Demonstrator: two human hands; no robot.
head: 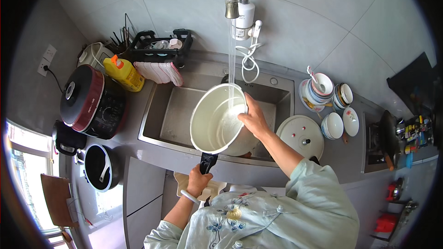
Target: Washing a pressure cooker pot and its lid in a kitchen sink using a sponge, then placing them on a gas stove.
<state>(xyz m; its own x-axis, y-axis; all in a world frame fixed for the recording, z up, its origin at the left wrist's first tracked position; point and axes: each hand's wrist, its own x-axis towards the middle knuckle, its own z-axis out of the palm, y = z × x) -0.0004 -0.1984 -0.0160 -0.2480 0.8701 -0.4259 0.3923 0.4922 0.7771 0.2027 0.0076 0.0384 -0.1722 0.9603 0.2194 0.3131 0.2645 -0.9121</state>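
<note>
Tilted over the stainless steel sink (180,110) is a deep, pale metal pot (211,124) with a black handle (208,162). My left hand (198,181) grips that handle near the sink's front edge. With my right hand (254,116) I hold the pot's right rim, thumb on the inner side and fingers mostly hidden behind the wall. Water from the faucet (232,7) runs straight down into the pot, where a little whitish water lies against the lower wall. Right of the sink, a round pressure-cooker lid (299,135) with a black knob valve lies on the counter.
Stacked bowls (320,88) and more bowls (333,125) stand at right, before a stove with a wok (387,135). At left are an electric pressure cooker (93,103), a yellow detergent bottle (124,74), a cloth (159,72), a black rack (161,46) and a dark inner pot (100,167).
</note>
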